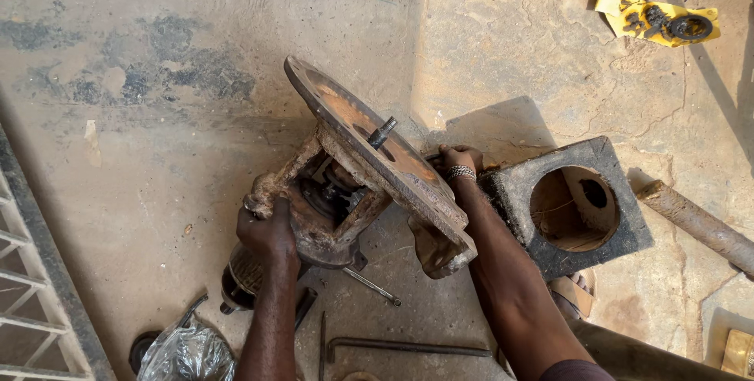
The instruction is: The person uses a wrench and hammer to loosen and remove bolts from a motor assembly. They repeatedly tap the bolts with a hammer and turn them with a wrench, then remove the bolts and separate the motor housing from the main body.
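A heavy rusty metal assembly (353, 185) with a round flange plate (330, 110) and a threaded stud (382, 131) stands tilted on the concrete floor. My left hand (269, 232) grips its lower rusty housing on the left side. My right hand (457, 161), with a metal bracelet at the wrist, holds the far edge of the flange plate on the right. Gears show inside the housing under the plate.
A square block with a round hole (572, 206) lies right of my arm, beside a rusty pipe (699, 225). A bent steel bar (408, 346), a thin rod (371, 285), a plastic bag (187, 353) and a grating (31, 287) lie near. Yellow wrapping holding a black ring (664, 21) sits far right.
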